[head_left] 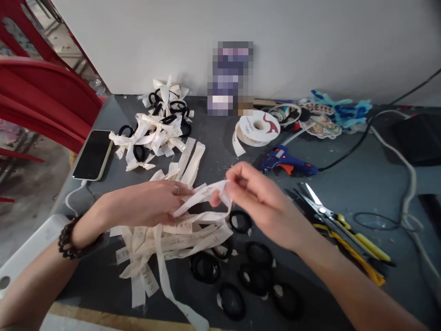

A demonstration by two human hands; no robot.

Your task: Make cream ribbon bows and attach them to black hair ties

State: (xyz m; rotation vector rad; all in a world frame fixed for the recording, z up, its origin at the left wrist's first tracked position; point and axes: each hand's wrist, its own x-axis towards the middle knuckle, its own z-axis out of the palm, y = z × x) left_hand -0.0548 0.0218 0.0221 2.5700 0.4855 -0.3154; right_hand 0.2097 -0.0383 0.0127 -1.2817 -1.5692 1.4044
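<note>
My right hand (255, 202) pinches the end of a white ribbon strip (201, 196) between thumb and fingers. The strip loops down and back toward the pile of cut ribbons (151, 248). My left hand (155, 202), with a ring and a dark beaded bracelet, reaches over that pile; its fingertips meet the strip, partly hidden by ribbon, so its grip is unclear. Below my right hand lie several black hair ties (231, 301), some with small white bits on them.
Finished bows on hair ties (155, 133) are heaped at the back left, beside a phone (93, 156). A ribbon spool (258, 128), a blue glue gun (287, 161) and scissors (322, 210) lie on the right. Cables run along the right side.
</note>
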